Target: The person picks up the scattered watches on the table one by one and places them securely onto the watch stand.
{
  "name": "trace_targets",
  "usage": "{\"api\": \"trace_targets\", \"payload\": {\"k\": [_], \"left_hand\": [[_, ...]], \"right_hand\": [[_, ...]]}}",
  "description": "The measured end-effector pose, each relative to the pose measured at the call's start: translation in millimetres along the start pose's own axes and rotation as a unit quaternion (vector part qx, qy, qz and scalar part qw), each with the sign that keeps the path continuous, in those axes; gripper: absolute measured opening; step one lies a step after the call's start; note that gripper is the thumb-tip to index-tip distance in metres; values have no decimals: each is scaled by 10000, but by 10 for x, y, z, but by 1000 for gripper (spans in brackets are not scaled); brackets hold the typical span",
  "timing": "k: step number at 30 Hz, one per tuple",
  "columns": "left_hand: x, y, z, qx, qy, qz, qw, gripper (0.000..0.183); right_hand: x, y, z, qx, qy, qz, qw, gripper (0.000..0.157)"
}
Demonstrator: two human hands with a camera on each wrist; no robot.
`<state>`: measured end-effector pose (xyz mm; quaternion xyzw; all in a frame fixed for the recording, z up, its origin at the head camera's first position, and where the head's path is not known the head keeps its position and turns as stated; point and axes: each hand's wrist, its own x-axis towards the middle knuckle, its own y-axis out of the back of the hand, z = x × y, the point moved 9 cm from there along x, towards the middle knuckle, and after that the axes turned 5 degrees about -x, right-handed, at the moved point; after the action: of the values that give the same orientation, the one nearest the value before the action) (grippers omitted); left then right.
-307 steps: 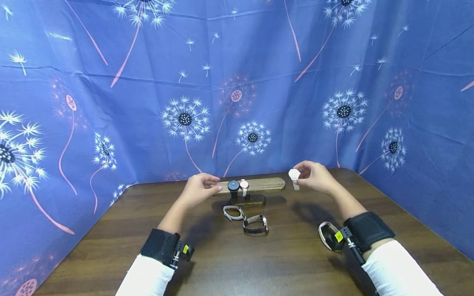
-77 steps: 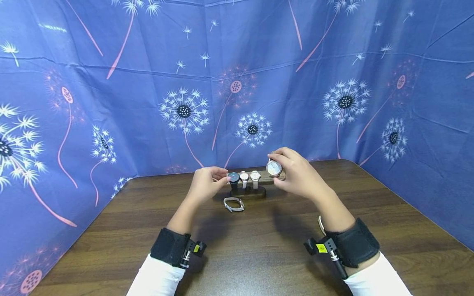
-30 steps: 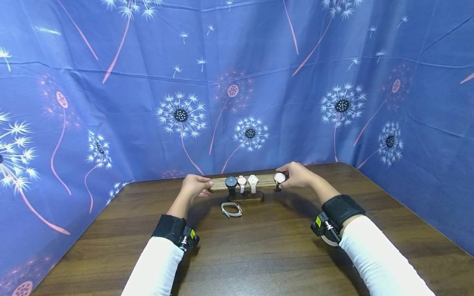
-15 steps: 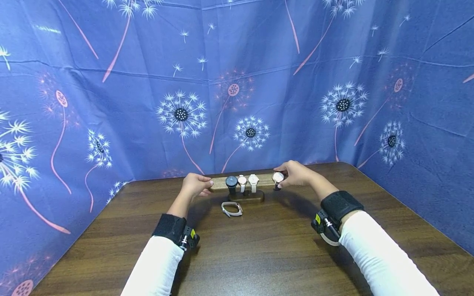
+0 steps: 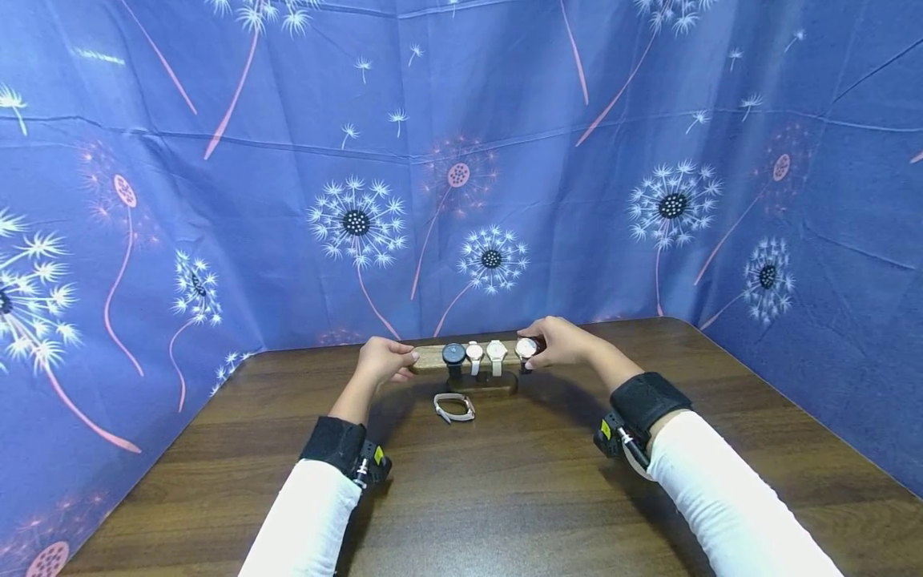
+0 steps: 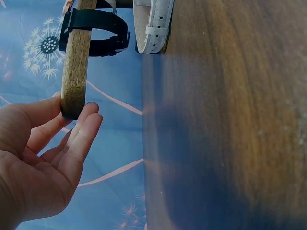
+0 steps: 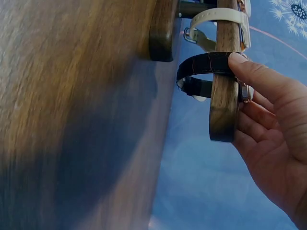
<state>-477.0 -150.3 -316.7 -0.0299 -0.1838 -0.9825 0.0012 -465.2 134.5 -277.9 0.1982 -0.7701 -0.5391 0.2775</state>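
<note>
In the head view, my left hand (image 5: 380,361) pinches the left end of the wooden bar (image 5: 430,357) of a watch stand; the left wrist view shows thumb and fingers on either side of that bar end (image 6: 74,96). My right hand (image 5: 564,343) holds a wristwatch (image 5: 525,348) with a white dial and dark strap, looped round the bar's right part. In the right wrist view, my thumb presses its dark leather strap (image 7: 205,62). Left of it on the bar sit a black watch (image 5: 453,354), a small white-strapped watch (image 5: 474,353) and a cream-strapped watch (image 5: 496,351).
A pale-strapped watch (image 5: 454,407) lies on the brown wooden table (image 5: 490,497) in front of the stand's dark base (image 5: 483,383). Another pale band (image 5: 638,461) is mostly hidden under my right wrist. A blue dandelion-print cloth (image 5: 577,240) hangs behind the table.
The dark-strapped watch has slid left along the bar with my right hand, closer to the cream-strapped one. Earlier it was brought onto the bar's right end, after the cream-strapped watch.
</note>
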Motion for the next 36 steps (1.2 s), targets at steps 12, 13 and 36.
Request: {"api": "trace_targets", "payload": {"k": [12, 13, 36], "left_hand": [[-13, 53, 80, 10, -30, 79, 10000, 27], [-15, 57, 86, 18, -33, 81, 10000, 27], [-206, 153, 348, 1341, -617, 325, 9885, 40]], "right_hand": [[139, 5, -127, -90, 36, -179, 9998, 62], [142, 14, -133, -153, 39, -152, 9998, 62], [16, 89, -354, -570, -46, -282, 9980, 61]]}}
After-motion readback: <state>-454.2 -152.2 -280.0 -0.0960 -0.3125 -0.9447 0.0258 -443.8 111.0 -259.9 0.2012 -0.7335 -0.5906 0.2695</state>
